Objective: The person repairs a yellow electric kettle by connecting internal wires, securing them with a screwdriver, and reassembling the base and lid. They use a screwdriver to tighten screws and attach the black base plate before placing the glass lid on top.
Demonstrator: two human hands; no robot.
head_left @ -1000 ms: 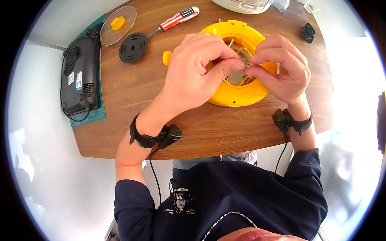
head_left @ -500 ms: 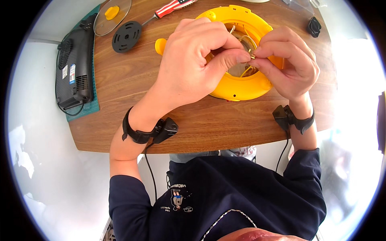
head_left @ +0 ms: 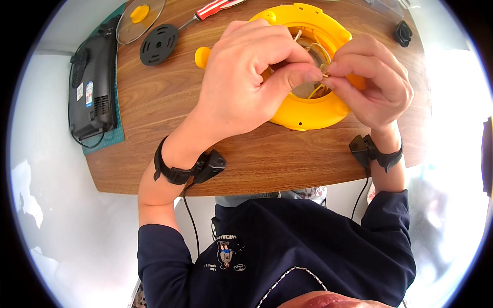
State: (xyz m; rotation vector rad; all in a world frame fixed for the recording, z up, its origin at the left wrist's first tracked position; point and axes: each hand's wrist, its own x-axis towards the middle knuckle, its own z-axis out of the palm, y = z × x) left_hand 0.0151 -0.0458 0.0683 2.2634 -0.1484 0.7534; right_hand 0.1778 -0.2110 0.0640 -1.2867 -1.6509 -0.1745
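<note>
A round yellow housing [head_left: 303, 118], hollow in the middle, lies at the far right of the table, with thin wires [head_left: 317, 91] showing inside it. Above its opening, my left hand [head_left: 251, 77] pinches with thumb and forefinger, palm turned down. Fingertip to fingertip with it, my right hand [head_left: 377, 79] is closed in a pinch too. Between them shows a small brass-coloured wire terminal [head_left: 325, 75]. The fingers partly cover it, and its exact shape is too small to tell. My left hand hides the housing's left side.
On the wooden table [head_left: 169, 113], a black appliance base [head_left: 95, 97] lies over a green cutting mat [head_left: 121, 134] at left. Behind are a glass lid [head_left: 152, 21], a slotted black disc [head_left: 159, 45] and a red-and-white-handled screwdriver [head_left: 213, 9]. A black plug [head_left: 403, 34] lies far right.
Both hands stay pinched together over the housing; the right has shifted slightly right and turned a little. The terminal has tilted between the fingertips. The view has shifted slightly.
</note>
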